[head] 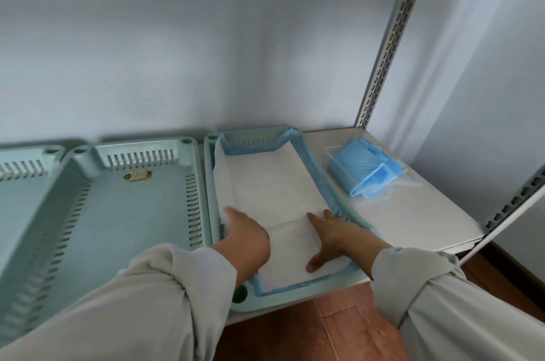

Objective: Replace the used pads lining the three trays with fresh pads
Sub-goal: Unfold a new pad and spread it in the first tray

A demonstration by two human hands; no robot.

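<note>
Head view: we see three pale teal trays side by side on a white shelf (413, 213). The right tray (342, 207) is lined with a pad (271, 183), white face up, its blue edging running up the tray walls and folded over the far right corner. The middle tray (141, 213) is bare, with a small brownish sticker (138, 175) on its floor near the far wall. The left tray (17, 192) is cut off by the frame edge; the part we see looks bare too.

Both hands are on the pad at the near end of the right tray. Our left hand (247, 238) lies palm down near the left wall; its fingertips are blurred and partly hidden, so we cannot tell whether they press flat or curl on the pad's edge. Our right hand (336, 235) is spread flat, fingers straight, thumb out toward the near edge, pressing the pad down near the right wall. Grey sleeves cover both forearms.

Right of the trays, apart from them, a clear container (339, 160) holds folded blue pads (365, 169), some spilling over its near side onto the shelf. A slotted metal upright (386, 57) stands at the shelf's back right corner. Wooden floor (324, 331) shows below the shelf edge.
</note>
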